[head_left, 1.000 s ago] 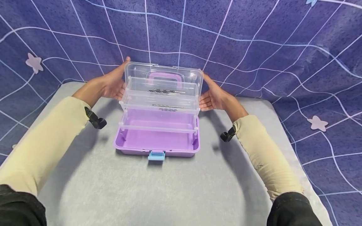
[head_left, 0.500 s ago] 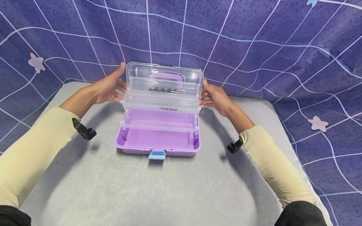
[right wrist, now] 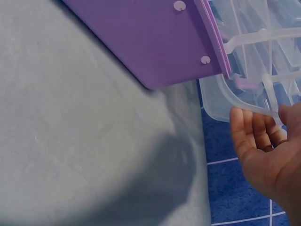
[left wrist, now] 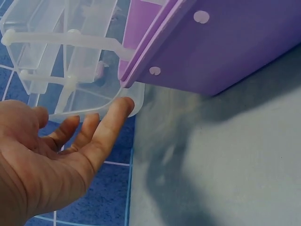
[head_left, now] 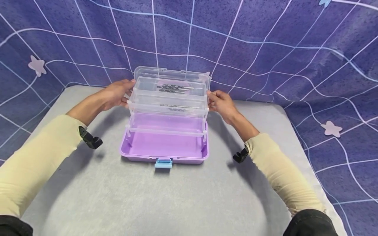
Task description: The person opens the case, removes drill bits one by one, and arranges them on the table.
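Note:
A purple toolbox with a blue latch stands unfolded, its clear stepped trays raised toward the back. Several dark drill bits lie in the top tray, more in the one below. Behind the trays leans the clear lid. My left hand holds the lid's left side, thumb up beside the top tray; in the left wrist view its fingertips meet the lid rim. On the opposite side my right hand holds the lid likewise, fingertips at the rim in the right wrist view.
The toolbox rests on a grey-covered table. Close behind it hangs a blue-purple curtain with pale lines and stars, which also runs along both sides.
The lid and upper trays have tipped farther back, and the lid's purple handle is now mostly behind the top tray. Both thumbs have come down onto the sides.

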Motion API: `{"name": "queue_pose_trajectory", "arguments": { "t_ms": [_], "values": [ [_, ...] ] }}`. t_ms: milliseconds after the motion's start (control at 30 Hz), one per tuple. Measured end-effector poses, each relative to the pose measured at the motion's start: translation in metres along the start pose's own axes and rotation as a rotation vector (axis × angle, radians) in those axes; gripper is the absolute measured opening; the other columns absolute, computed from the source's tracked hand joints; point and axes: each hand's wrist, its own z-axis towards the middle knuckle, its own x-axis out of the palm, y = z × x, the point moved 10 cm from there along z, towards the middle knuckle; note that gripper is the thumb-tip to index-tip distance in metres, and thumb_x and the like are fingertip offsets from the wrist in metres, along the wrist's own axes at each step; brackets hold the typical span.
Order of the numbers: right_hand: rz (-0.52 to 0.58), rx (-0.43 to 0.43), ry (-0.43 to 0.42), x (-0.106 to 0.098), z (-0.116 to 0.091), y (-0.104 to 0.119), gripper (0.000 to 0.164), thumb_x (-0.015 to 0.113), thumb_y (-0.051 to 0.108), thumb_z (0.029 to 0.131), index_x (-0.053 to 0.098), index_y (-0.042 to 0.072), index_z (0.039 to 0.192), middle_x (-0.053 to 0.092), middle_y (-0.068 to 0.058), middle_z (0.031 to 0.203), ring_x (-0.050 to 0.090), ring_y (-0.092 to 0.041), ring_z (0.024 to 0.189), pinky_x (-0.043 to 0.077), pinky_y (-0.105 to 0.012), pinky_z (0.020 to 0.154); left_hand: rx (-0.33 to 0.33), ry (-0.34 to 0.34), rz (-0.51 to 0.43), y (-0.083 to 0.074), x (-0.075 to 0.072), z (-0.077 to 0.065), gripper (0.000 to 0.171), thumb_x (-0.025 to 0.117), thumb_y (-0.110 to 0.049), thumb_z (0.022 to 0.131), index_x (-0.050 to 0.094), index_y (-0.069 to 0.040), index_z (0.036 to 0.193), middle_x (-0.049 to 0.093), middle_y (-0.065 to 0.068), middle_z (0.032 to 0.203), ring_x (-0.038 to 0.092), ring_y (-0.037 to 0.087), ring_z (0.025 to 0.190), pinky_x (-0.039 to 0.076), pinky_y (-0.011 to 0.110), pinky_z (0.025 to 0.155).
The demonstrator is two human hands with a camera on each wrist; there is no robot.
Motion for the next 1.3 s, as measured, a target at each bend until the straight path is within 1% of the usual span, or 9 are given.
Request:
{"name": "queue_pose_trajectory", "arguments": {
  "t_ms": [133, 333, 500, 667, 833, 1000, 1100, 1200, 1300],
  "values": [
    [-0.025, -0.002, -0.024, 0.001, 0.002, -0.001, 0.025, 0.062, 0.026, 0.118, 0.062, 0.009, 0.099, 0.065, 0.001, 0.086, 0.065, -0.008, 0.076, 0.064, -0.023, 0.074, 0.003, -0.004, 0.001, 0.001, -0.001, 0.000, 0.045, 0.031, -0.052, 0.122, 0.045, -0.012, 0.137, 0.064, 0.001, 0.105, 0.076, 0.015, 0.082, 0.067, 0.033, 0.077],
    [-0.036, -0.008, -0.056, 0.001, 0.006, -0.004, 0.026, 0.063, 0.024, 0.117, 0.064, 0.009, 0.097, 0.064, 0.002, 0.083, 0.060, -0.007, 0.073, 0.061, -0.022, 0.071, 0.008, 0.007, 0.005, 0.001, 0.001, 0.001, 0.041, 0.031, -0.048, 0.123, 0.044, -0.011, 0.135, 0.065, 0.002, 0.103, 0.073, 0.015, 0.077, 0.065, 0.033, 0.073],
    [-0.065, -0.008, -0.076, 0.000, 0.008, -0.007, 0.027, 0.063, 0.023, 0.117, 0.064, 0.008, 0.095, 0.064, 0.003, 0.081, 0.061, -0.008, 0.071, 0.061, -0.021, 0.068, 0.001, 0.011, 0.007, 0.003, 0.004, 0.003, 0.036, 0.032, -0.043, 0.124, 0.045, -0.010, 0.132, 0.064, 0.002, 0.103, 0.070, 0.014, 0.074, 0.064, 0.032, 0.071],
    [-0.081, 0.019, -0.081, 0.000, 0.008, -0.011, 0.028, 0.063, 0.024, 0.117, 0.065, 0.007, 0.095, 0.064, 0.003, 0.080, 0.062, -0.009, 0.070, 0.061, -0.022, 0.067, -0.007, 0.009, 0.013, 0.007, 0.006, 0.005, 0.028, 0.035, -0.036, 0.124, 0.044, -0.009, 0.127, 0.062, 0.002, 0.106, 0.069, 0.013, 0.072, 0.064, 0.030, 0.068],
    [-0.080, 0.044, -0.076, 0.001, 0.009, -0.017, 0.030, 0.061, 0.025, 0.118, 0.064, 0.006, 0.095, 0.065, 0.002, 0.076, 0.063, -0.009, 0.067, 0.061, -0.023, 0.066, -0.031, -0.002, 0.003, 0.011, 0.007, 0.007, 0.018, 0.041, -0.026, 0.123, 0.044, -0.008, 0.123, 0.062, 0.000, 0.101, 0.068, 0.013, 0.069, 0.063, 0.028, 0.067],
    [-0.073, 0.079, -0.077, 0.003, 0.012, -0.025, 0.032, 0.060, 0.023, 0.118, 0.062, 0.006, 0.092, 0.065, 0.002, 0.075, 0.064, -0.009, 0.063, 0.062, -0.022, 0.064, -0.044, -0.004, 0.020, 0.015, 0.007, 0.008, 0.014, 0.042, -0.017, 0.121, 0.046, -0.004, 0.127, 0.064, 0.002, 0.098, 0.068, 0.013, 0.069, 0.063, 0.028, 0.067],
    [-0.073, 0.107, -0.073, 0.003, 0.013, -0.031, 0.032, 0.058, 0.024, 0.119, 0.063, 0.005, 0.094, 0.064, 0.001, 0.076, 0.064, -0.009, 0.063, 0.062, -0.022, 0.064, -0.046, -0.002, 0.037, 0.016, 0.008, 0.007, 0.018, 0.043, -0.011, 0.119, 0.045, 0.002, 0.132, 0.064, 0.005, 0.100, 0.068, 0.013, 0.069, 0.063, 0.028, 0.067],
    [-0.079, 0.132, -0.065, 0.004, 0.013, -0.035, 0.031, 0.056, 0.024, 0.120, 0.066, 0.002, 0.101, 0.064, 0.001, 0.077, 0.064, -0.009, 0.064, 0.062, -0.021, 0.064, -0.047, 0.002, 0.046, 0.017, 0.010, 0.005, 0.024, 0.042, -0.009, 0.119, 0.045, 0.006, 0.137, 0.062, 0.008, 0.105, 0.068, 0.012, 0.070, 0.063, 0.027, 0.067],
    [-0.078, 0.153, -0.052, 0.006, 0.013, -0.039, 0.031, 0.055, 0.024, 0.121, 0.068, -0.001, 0.107, 0.065, 0.001, 0.075, 0.064, -0.009, 0.064, 0.061, -0.021, 0.064, -0.049, 0.006, 0.054, 0.020, 0.011, 0.005, 0.022, 0.041, -0.008, 0.118, 0.047, 0.007, 0.134, 0.060, 0.008, 0.106, 0.068, 0.011, 0.070, 0.062, 0.026, 0.067]
  ]
}}
